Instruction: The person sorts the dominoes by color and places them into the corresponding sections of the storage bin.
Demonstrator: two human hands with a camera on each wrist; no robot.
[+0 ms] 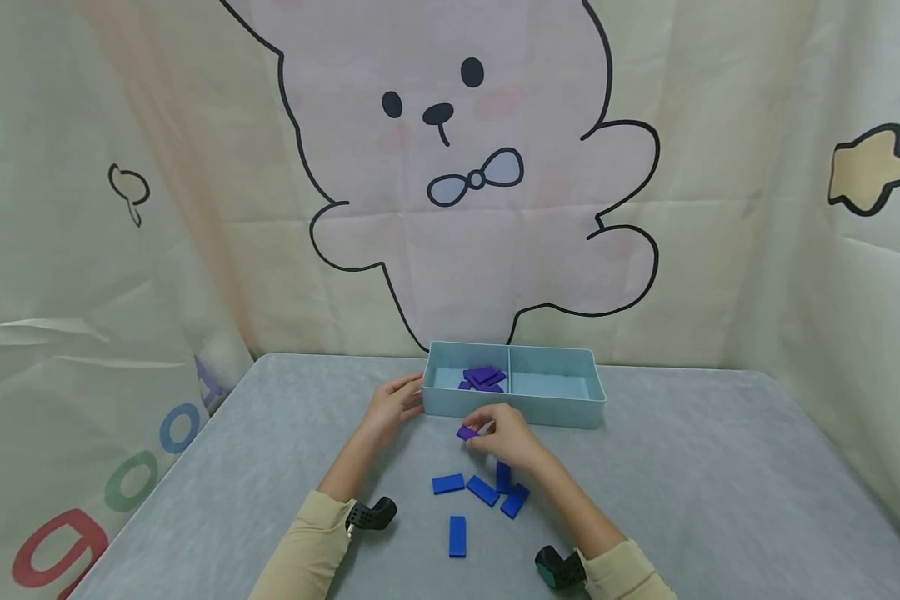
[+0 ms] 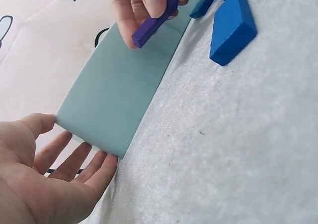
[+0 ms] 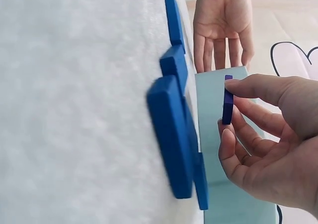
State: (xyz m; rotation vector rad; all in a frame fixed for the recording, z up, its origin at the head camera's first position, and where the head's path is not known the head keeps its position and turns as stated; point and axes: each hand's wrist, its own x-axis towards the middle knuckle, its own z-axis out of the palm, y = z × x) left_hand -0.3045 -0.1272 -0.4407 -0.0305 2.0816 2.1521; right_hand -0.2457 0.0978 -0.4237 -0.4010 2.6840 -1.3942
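Observation:
My right hand [image 1: 506, 435] pinches a small flat purple block [image 3: 228, 102] between thumb and fingers, just in front of the box. The light blue-green box [image 1: 555, 412] has two compartments, and several purple blocks [image 1: 483, 377] lie in a loose pile in its left one. At the box's left end my left hand [image 2: 54, 174] rests its fingertips against the short wall, the fingers nearly straight. Nearest to the right hand on the table are several blue blocks, among them an upper one [image 1: 503, 477] and one lying crosswise [image 1: 447, 483].
A single blue block [image 1: 457, 537] lies lengthwise nearer to me. Grey cloth covers the table [image 1: 682, 475]. Behind the box hangs a printed curtain [image 1: 465, 250] with a bear figure, close to the table's back edge. Each wrist wears a black camera [image 1: 372, 514].

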